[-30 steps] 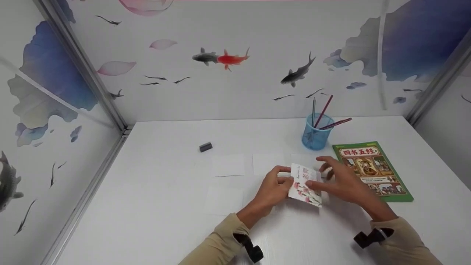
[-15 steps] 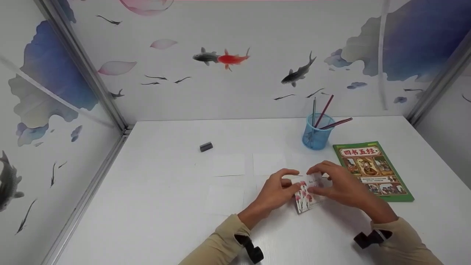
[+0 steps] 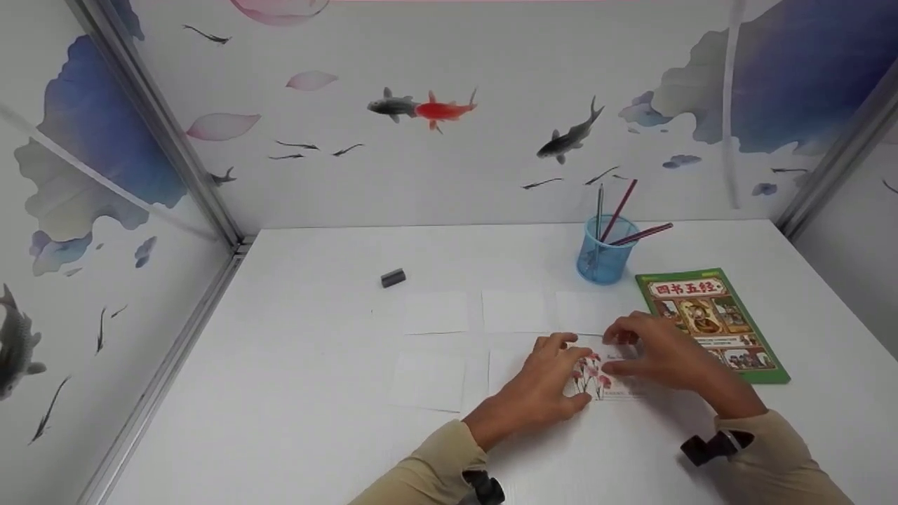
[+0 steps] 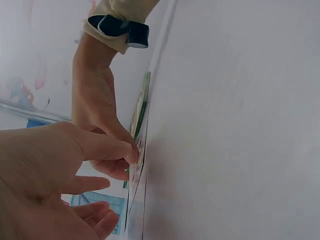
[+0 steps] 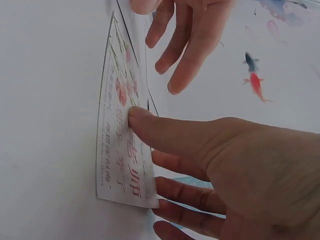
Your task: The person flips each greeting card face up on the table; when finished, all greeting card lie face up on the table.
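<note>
A white card (image 3: 595,382) with pink flowers and, in the right wrist view, red Chinese lettering lies low over the table's right half. My right hand (image 3: 663,354) pinches it: the thumb rests on the card's printed face (image 5: 117,150), and the other fingers pass behind its far edge. Beside the card's left end is my left hand (image 3: 537,386), its fingers spread and loosely bent, gripping nothing. The left wrist view shows the left hand (image 4: 50,175) in front of the right hand (image 4: 95,100); whether its fingertips touch the card is unclear.
Several blank white squares, one a white square (image 3: 429,379), lie in two rows on the white table (image 3: 280,393). Behind stand a blue mesh cup (image 3: 605,256) with pencils and a dark grey block (image 3: 393,278). A green-edged book (image 3: 744,351) lies at right.
The card has turned and come down flat to the table between the hands. My left hand has let go of it and spread its fingers; the right hand still holds it.
</note>
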Tool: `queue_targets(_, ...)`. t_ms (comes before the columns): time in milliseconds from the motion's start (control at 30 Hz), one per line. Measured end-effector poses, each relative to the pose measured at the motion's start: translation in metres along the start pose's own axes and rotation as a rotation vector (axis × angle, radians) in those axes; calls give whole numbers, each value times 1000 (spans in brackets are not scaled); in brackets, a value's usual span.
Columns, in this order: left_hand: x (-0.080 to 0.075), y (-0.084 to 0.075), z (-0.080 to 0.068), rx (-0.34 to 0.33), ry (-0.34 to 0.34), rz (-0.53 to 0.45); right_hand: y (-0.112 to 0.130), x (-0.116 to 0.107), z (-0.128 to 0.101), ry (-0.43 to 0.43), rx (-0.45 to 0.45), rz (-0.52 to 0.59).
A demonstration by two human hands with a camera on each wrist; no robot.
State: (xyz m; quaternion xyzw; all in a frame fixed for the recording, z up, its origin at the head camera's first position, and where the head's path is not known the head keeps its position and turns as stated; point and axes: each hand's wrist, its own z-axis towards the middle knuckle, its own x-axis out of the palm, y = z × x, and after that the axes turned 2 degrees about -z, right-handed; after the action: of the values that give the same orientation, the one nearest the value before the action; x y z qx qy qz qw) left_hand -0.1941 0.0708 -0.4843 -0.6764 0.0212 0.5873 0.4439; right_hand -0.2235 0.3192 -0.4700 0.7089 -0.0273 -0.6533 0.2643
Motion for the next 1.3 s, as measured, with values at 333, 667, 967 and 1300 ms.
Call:
queue_targets(333,-18,11,-4,143,59,126,0,-1,0,-2,-44,36)
queue_targets(667,-58,51,-34,51,77,31,7,-3,2,0,-3,3)
queue_targets(967,-65,79,-52,25,115,110,49,-6,9,99,-61,50)
queue_targets(1300,-67,80,-51,47,69,62,85,19,28,157,-171,-9)
